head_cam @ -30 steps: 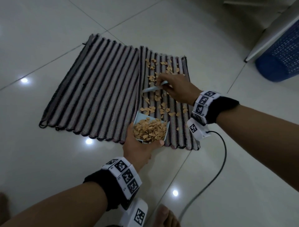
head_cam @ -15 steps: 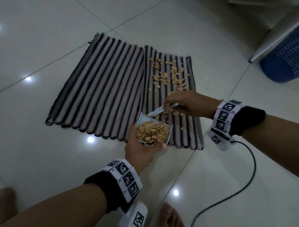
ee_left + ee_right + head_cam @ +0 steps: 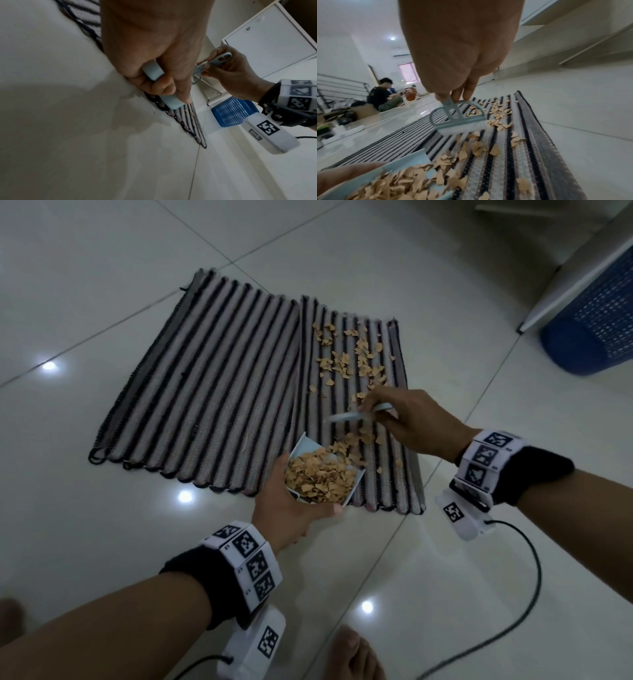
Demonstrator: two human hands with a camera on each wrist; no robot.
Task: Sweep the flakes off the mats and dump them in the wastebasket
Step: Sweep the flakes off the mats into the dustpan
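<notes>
Right hand [image 3: 416, 419] pinches the brush [image 3: 458, 119] by its handle, bristles on the right mat [image 3: 383, 474]; left hand [image 3: 291, 508] grips the loaded dustpan [image 3: 322, 474] at the mat's near edge. Flakes [image 3: 349, 361] remain beyond the brush, wastebasket [image 3: 589, 313] well apart. Advise short strokes toward a level pan with its lip pressed down.

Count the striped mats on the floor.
2. The left mat lies swept, free of flakes; the right mat lies edge to edge beside it, carrying the flakes. None seems hidden.
</notes>
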